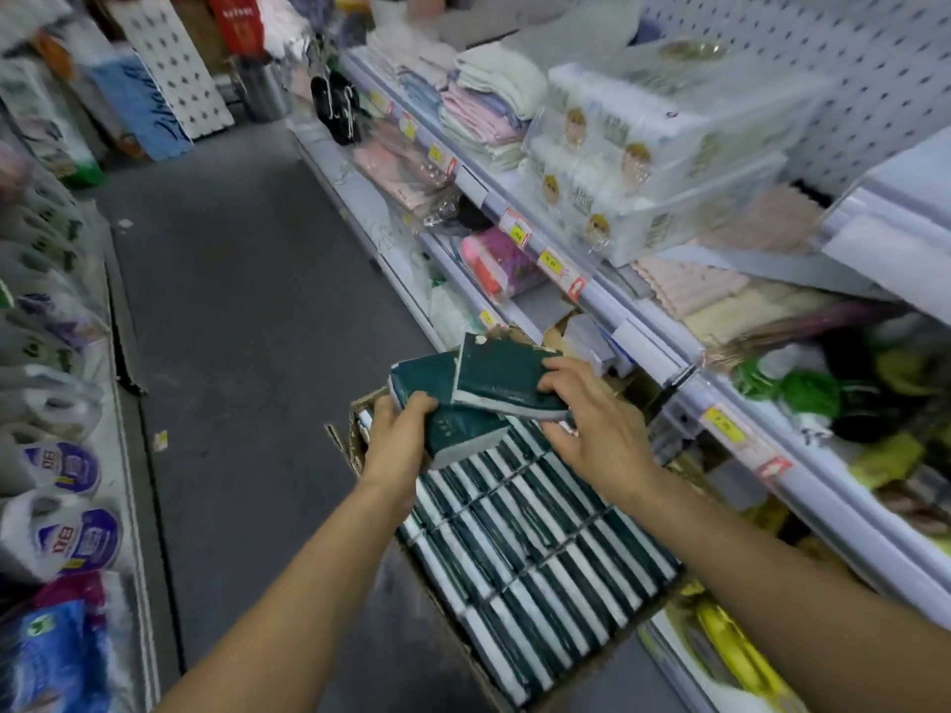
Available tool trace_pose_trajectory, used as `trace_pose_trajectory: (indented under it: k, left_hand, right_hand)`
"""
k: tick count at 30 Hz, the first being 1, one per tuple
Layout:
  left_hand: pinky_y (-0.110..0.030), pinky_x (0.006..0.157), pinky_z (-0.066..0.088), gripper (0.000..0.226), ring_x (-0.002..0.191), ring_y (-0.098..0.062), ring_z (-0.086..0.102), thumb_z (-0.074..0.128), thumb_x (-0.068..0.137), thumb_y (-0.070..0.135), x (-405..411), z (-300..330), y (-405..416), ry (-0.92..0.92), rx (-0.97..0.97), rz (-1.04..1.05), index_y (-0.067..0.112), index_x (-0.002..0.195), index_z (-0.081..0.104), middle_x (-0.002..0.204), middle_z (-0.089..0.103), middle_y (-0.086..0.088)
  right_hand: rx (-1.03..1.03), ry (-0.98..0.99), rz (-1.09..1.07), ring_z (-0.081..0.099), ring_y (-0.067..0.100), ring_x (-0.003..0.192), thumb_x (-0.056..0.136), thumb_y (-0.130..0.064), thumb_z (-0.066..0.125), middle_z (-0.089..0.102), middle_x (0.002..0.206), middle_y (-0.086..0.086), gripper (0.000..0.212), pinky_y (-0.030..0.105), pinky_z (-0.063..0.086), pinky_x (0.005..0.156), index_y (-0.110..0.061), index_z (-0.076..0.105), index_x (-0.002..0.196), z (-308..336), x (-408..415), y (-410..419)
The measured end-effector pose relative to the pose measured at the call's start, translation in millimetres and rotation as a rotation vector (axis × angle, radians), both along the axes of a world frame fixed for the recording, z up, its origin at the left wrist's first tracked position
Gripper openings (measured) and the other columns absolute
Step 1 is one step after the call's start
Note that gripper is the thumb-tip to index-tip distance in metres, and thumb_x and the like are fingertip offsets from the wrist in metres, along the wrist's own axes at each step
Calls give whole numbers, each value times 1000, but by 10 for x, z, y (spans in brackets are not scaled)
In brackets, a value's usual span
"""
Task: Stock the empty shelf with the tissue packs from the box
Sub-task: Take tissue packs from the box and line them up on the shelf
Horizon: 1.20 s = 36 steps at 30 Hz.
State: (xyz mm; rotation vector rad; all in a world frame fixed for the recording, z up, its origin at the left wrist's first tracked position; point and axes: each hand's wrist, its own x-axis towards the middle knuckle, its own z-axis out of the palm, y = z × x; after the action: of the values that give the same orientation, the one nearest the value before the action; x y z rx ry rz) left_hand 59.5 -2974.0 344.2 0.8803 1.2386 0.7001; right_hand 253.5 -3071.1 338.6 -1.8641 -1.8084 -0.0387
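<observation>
Hands (pixel 396 434) (pixel 592 419) hold tissue packs (pixel 494 383) above grey aisle floor (pixel 247 301).

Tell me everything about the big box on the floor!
The cardboard box is brown, open on top, with torn, ragged flaps. It sits on the grey aisle floor beside the right-hand shelves. Inside, dark green tissue packs with white edges stand packed in tight rows, nearly filling it. Above its far end, the left hand and right hand each hold lifted packs.
</observation>
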Motion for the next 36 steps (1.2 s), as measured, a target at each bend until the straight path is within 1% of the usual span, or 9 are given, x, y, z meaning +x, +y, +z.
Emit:
trace_pose_trajectory:
  k: [4, 8, 12, 16, 19, 24, 28, 32, 36]
  left_hand:
    - [-45, 82, 59, 54, 90, -23, 74, 69, 83, 53, -51, 442, -432, -144, 64, -137, 17, 121, 59, 104, 75, -6]
    - [-44, 88, 57, 48, 93, -21, 72, 81, 76, 37, -67, 732, -837, -139, 101, -191, 24, 113, 54, 106, 73, -3]
    - [-44, 92, 55, 49, 96, -22, 71, 80, 78, 32, 35, 989, -1100, -142, 168, -314, 23, 118, 53, 109, 72, -4]
    - [-46, 93, 55, 54, 96, -25, 72, 82, 74, 32, 291, 1292, -1455, -176, 238, -546, 23, 121, 56, 107, 74, -5]
    - [-45, 90, 56, 63, 95, -27, 72, 85, 63, 35, 525, 1543, -1758, -167, 287, -772, 23, 118, 57, 105, 75, -6]
    - [-44, 86, 58, 68, 93, -26, 73, 90, 64, 37, 1015, 1905, -2310, -169, 373, -961, 19, 122, 59, 104, 75, -6]
    - [-44, 92, 55, 71, 98, -25, 71, 78, 67, 64, 1553, 2067, -2832, -200, 374, -954, 19, 120, 65, 108, 74, -5]
    - [-48, 94, 54, 43, 100, -26, 70, 70, 85, 46, 2124, 2165, -3462, -223, 380, -969, 13, 114, 65, 108, 74, -7]
    - [-45, 87, 57, 38, 99, -26, 68, 67, 88, 46, 2697, 2336, -4129, -225, 404, -983, 20, 115, 61, 111, 70, -4]
  right_hand:
    - [69, -56, -14, 65, 29, 88, 73, -8, 75, 45, 138, 5, 50, 25, 45, 48, -21, 47, 113, 340, -169, -518]
    - [104, -1, -26, 61, 27, 96, 81, -15, 66, 31, 147, -2, 49, 38, 53, 50, -24, 40, 122, 624, -293, -1072]
    - [145, 546, -200, 59, 12, 108, 89, -20, 46, 44, 133, -18, 44, 46, 54, 83, -35, 36, 129, 901, -307, -1725]
    - [210, 879, -430, 60, 16, 109, 98, -45, 47, 54, 124, -9, 33, 40, 54, 87, -32, 43, 129, 1406, -160, -2160]
    - [75, 891, -355, 57, 4, 110, 92, -44, 58, 57, 122, -12, 36, 20, 48, 87, -32, 49, 125, 1914, 16, -2496]
    - [-193, 747, -337, 67, 10, 99, 78, -30, 80, 70, 108, -6, 42, 28, 55, 89, -22, 63, 116, 2457, 249, -3131]
    - [-62, 785, -496, 71, 17, 85, 80, -32, 77, 73, 97, 0, 27, 32, 58, 79, -22, 67, 102, 2664, 511, -3759]
    - [172, 996, -604, 69, 16, 66, 86, -16, 68, 72, 76, 2, 5, 28, 56, 60, -14, 65, 89, 2796, 876, -4570]
    - [515, 1158, -704, 65, 20, 69, 66, -20, 69, 68, 78, 5, 26, 31, 55, 62, -12, 62, 90, 2902, 1403, -5482]
